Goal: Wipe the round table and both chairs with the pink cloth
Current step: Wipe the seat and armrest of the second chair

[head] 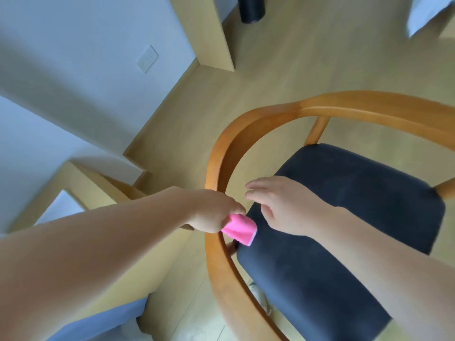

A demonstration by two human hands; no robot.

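A wooden chair with a curved backrest rail and a dark blue seat cushion fills the right half of the view. My left hand grips the folded pink cloth right at the rail, over the seat's left edge. My right hand hovers above the cushion just right of the cloth, fingers spread and relaxed, holding nothing. The round table and the other chair are out of view.
Light wooden floor surrounds the chair. White walls with a socket plate stand at the left. A black cylinder stands on the floor at the top. A wooden panel rises beside it.
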